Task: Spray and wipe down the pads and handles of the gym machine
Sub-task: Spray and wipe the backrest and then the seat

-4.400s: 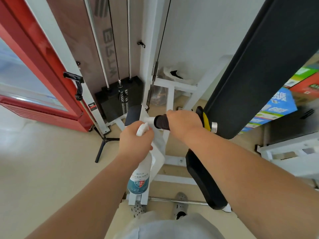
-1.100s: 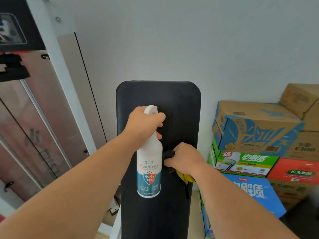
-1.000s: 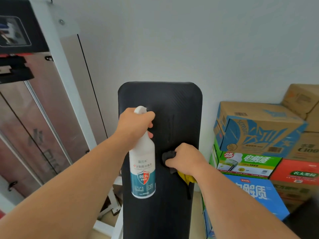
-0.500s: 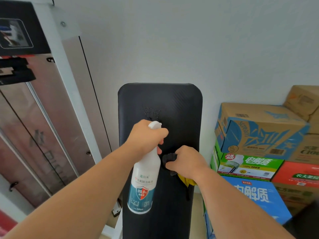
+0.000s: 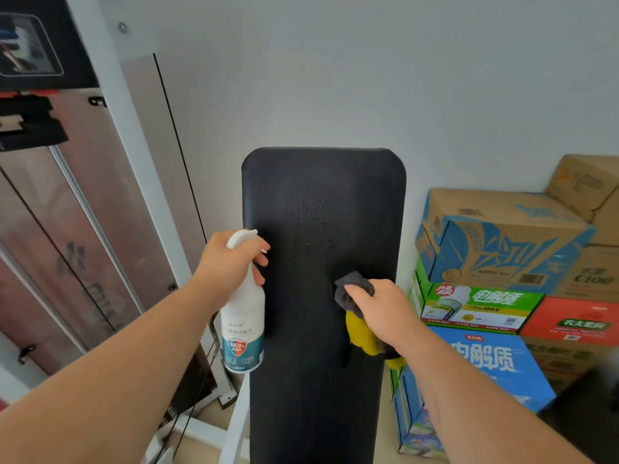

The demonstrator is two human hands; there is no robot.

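A tall black back pad (image 5: 321, 380) stands upright in the middle of the head view, with wet spray droplets (image 5: 310, 209) on its upper part. My left hand (image 5: 231, 259) grips a white spray bottle (image 5: 243, 319) by its neck, just left of the pad's edge, fingers around the trigger. My right hand (image 5: 382, 309) holds a grey and yellow cloth (image 5: 356, 308) bunched against the pad's right half, below the droplets.
The machine's white frame post (image 5: 134, 135) and translucent weight-stack cover (image 5: 100, 229) rise on the left. Stacked cardboard boxes (image 5: 502, 246) and drink cartons (image 5: 482, 363) crowd the right, close to the pad. A plain white wall is behind.
Earlier I was at a low handle; the view then rose to the back pad. In the last second the bottle moved left off the pad, droplets appeared, and the cloth hand shifted right.
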